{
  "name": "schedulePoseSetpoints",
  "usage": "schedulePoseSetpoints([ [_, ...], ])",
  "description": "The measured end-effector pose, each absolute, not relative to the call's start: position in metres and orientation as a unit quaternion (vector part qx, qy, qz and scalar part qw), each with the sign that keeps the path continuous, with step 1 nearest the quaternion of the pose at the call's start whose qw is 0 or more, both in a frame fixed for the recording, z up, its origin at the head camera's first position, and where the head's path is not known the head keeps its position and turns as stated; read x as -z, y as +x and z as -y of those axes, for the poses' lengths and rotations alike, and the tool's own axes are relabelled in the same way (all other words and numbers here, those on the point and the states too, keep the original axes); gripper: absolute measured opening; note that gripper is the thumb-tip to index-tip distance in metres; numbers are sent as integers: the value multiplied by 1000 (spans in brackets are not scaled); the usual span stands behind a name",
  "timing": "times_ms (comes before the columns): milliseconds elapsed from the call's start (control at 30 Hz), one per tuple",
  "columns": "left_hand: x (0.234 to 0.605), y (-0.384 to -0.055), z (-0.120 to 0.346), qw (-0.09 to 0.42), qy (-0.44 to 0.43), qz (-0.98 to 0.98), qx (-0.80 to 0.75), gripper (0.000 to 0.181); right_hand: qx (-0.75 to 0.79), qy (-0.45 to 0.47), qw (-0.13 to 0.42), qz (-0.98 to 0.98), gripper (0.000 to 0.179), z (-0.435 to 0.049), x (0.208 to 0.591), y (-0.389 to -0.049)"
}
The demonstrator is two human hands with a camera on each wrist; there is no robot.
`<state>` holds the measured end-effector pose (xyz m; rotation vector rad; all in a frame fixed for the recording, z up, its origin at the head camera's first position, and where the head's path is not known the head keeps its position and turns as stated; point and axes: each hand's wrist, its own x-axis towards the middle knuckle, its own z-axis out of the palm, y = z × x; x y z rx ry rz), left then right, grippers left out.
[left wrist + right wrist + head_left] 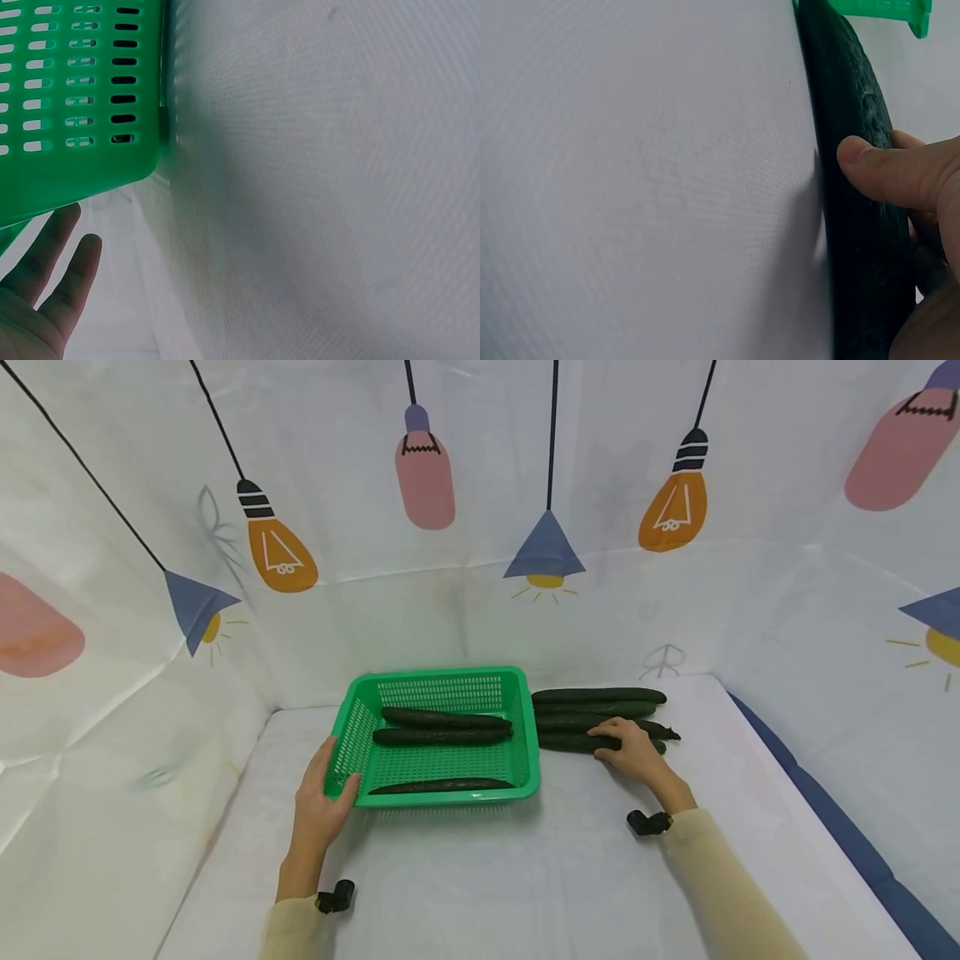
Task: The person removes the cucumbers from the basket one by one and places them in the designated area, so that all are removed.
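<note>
A green plastic basket (528, 752) stands on the table with three cucumbers (442, 737) lying inside. At its near left corner is my left hand (321, 802), thumb by the front rim and fingers along the left side. In the left wrist view, two straight, spread fingers (75, 281) reach the basket wall (82, 165). My right hand (633, 752) holds the nearest cucumber (562, 742) of a group to the right of the basket. The right wrist view shows the thumb on one side of this dark green cucumber (862, 262) and fingers on the other.
Several more cucumbers (600, 695) lie side by side behind the held one, their left ends close to the basket. White cloth covers the table (480, 877). A white curtain (480, 610) printed with lamps surrounds it at the back and sides.
</note>
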<state>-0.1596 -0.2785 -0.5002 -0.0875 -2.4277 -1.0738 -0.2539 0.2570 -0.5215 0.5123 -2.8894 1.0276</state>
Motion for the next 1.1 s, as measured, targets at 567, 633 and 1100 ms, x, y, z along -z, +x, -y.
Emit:
schedulePoseSetpoints([
  [567, 501, -160, 277, 247, -43, 884, 395, 73, -335, 159, 21, 928, 33, -257, 519, -254],
  [633, 501, -160, 277, 248, -44, 884, 394, 72, -344, 150, 22, 927, 32, -257, 516, -254],
  [1100, 502, -160, 279, 250, -42, 884, 393, 72, -338, 152, 8, 929, 33, -256, 510, -247],
])
